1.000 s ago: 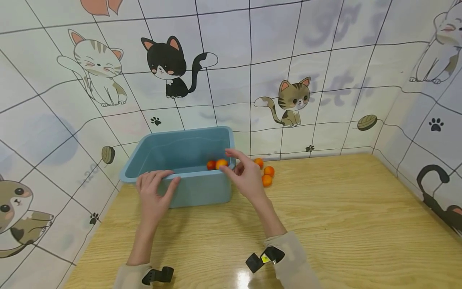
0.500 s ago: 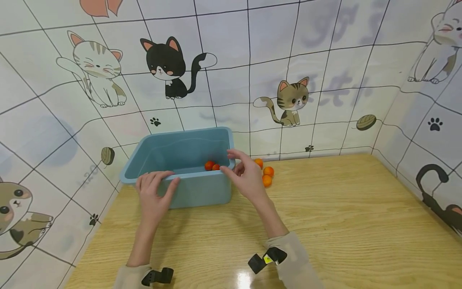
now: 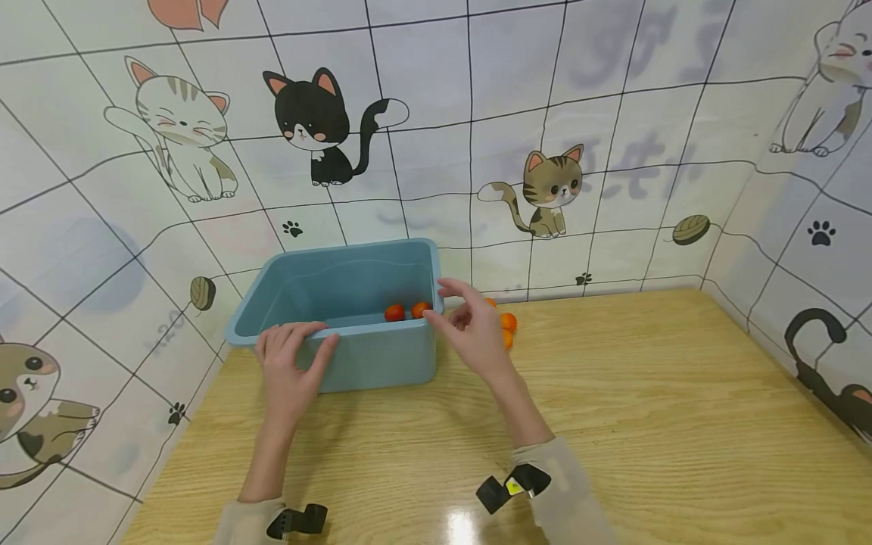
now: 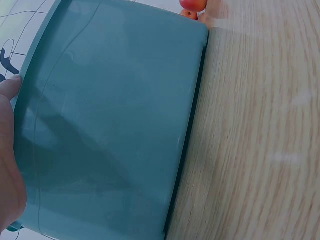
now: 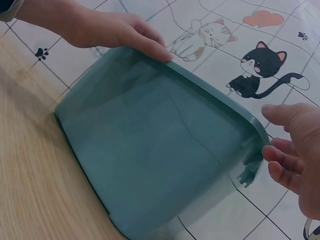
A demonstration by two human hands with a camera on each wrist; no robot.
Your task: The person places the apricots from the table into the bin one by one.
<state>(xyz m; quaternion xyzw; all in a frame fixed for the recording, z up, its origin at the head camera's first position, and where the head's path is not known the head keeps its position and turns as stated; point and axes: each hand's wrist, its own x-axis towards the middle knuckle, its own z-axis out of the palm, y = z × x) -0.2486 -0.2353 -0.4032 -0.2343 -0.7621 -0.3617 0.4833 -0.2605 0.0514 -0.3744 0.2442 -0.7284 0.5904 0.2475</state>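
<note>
A blue-green plastic bin (image 3: pixel 381 362) stands on the table against the back wall. My left hand (image 3: pixel 288 371) grips its front rim, fingers over the edge and thumb on the outer side. At the bin's front right corner is my right hand (image 3: pixel 479 337), fingers loosely bent, thumb and forefinger apart with nothing between them. Two small round orange-red fruits (image 3: pixel 394 312) show inside the bin near its right end. Several bright orange ones (image 3: pixel 509 323) lie on the table right of the bin, partly hidden behind my right hand.
The wooden table (image 3: pixel 647 393) reaches out to the right and front. Walls with a cat-patterned covering (image 3: pixel 436 151) close in at the back and both sides. A black wrist camera (image 3: pixel 297 521) sits at my left cuff, another at my right.
An orange fruit at my right fingertips has left them, and the fruits inside the bin have shifted. My right hand has drawn slightly right, covering more of the outside fruits. My left hand stays put.
</note>
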